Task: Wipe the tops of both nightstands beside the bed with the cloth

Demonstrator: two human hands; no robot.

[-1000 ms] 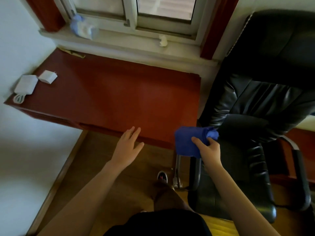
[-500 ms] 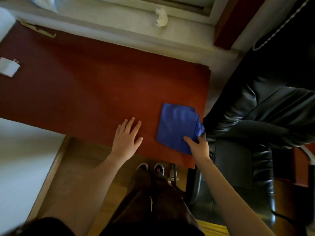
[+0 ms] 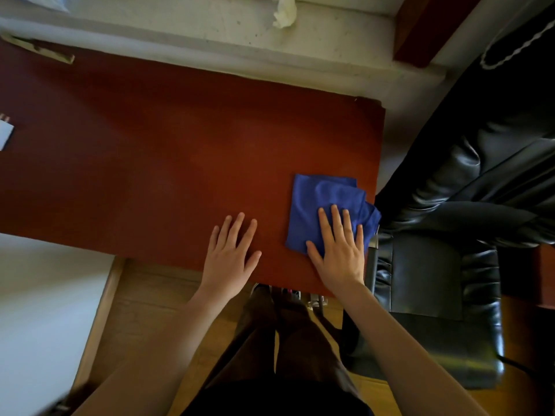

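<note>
A dark red nightstand top [image 3: 168,151] fills the middle of the head view, under a window sill. A folded blue cloth [image 3: 318,199] lies flat near the top's front right corner. My right hand [image 3: 339,247] presses flat on the cloth's near half, fingers spread over it. My left hand [image 3: 231,253] rests palm down on the bare wood just left of the cloth, fingers apart, holding nothing.
A black leather office chair [image 3: 468,223] stands tight against the nightstand's right edge. A white charger [image 3: 5,134] sits at the far left of the top. A crumpled tissue [image 3: 283,12] lies on the sill [image 3: 180,28]. White bedding [image 3: 39,310] borders the lower left.
My right hand brought the cloth from the chair side onto the nightstand, laid it flat, then shifted from pinching its corner to pressing on it. My left hand settled flat on the wood.
</note>
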